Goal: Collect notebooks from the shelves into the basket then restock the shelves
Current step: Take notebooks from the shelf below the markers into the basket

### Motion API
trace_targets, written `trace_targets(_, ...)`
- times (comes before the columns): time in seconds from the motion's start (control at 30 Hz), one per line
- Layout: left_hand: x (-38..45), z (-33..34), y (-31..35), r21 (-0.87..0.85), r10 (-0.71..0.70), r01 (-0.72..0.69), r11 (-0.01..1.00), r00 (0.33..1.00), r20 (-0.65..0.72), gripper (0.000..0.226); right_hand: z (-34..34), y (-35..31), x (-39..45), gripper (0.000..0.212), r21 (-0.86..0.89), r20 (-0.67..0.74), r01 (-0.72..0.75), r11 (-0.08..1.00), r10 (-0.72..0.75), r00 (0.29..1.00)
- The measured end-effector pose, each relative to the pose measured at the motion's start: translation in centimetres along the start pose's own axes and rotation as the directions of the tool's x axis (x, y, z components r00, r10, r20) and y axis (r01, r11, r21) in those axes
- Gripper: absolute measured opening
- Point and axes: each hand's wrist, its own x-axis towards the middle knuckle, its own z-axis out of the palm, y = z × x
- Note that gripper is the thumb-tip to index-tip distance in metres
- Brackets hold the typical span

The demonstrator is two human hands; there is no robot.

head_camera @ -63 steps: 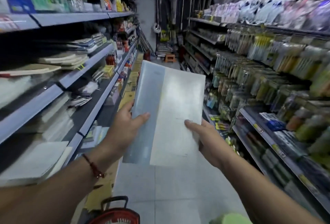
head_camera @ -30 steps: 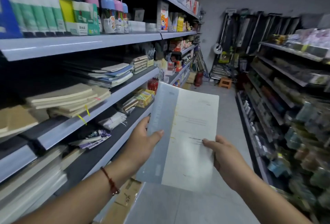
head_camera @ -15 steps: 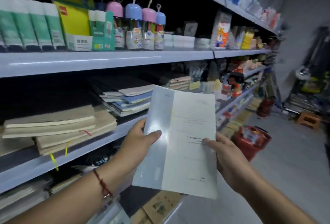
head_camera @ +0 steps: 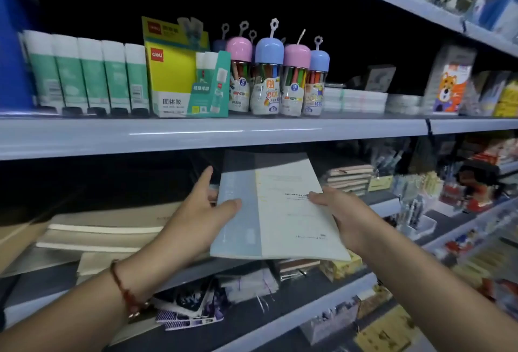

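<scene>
A thin notebook point(head_camera: 276, 208) with a pale blue-grey strip on the left and a cream cover lies almost flat between my hands, its far end under the upper shelf board point(head_camera: 213, 134). My left hand point(head_camera: 196, 217) grips its left edge, thumb on top and index finger pointing forward. My right hand point(head_camera: 340, 211) pinches the right edge, thumb on the cover. To the left on the same shelf level lie stacks of beige notebooks point(head_camera: 103, 236). The basket is out of view.
Glue sticks point(head_camera: 87, 74), a yellow glue box point(head_camera: 179, 76) and pencil jars with pink and blue caps point(head_camera: 277, 76) stand on the shelf above. Small stacked notebooks point(head_camera: 349, 177) lie to the right. Patterned packets point(head_camera: 193, 306) sit on the lower shelf.
I have turned from the aisle to face the left shelves and come closer. The notebook has tipped from upright to nearly flat and moved forward into the shelf opening. The red basket has left the view.
</scene>
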Motion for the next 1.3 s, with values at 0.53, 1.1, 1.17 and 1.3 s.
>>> trace_targets(0.53,1.4,2.9,-0.5,0.865,0.441,-0.482,0.142,0.813,0.381,0.045,-3.3,-3.2,4.5,0.064,-0.699,0.529,0.646,0.307,-0.386,0.756)
trace_targets(1.1,8.9,4.0,-0.2,0.955,-0.046,-0.157,0.252,0.984,0.174,0.05,-1.2,-0.9,11.6,0.044,-0.714,0.693,0.665,-0.219,-0.359,0.625)
trace_targets(1.17,7.7,3.9,-0.4,0.967,-0.026,-0.117,0.224,0.992,0.126,0.058,-1.1,-0.4,11.4,0.032,-0.702,0.691,0.687,-0.188,-0.412,0.593)
trace_targets(1.3,0.5,1.9,-1.2,0.982,0.192,-0.064,0.179,0.981,0.029,0.083,0.6,1.5,7.3,0.03,-0.463,0.788,0.876,-0.137,-0.517,0.336)
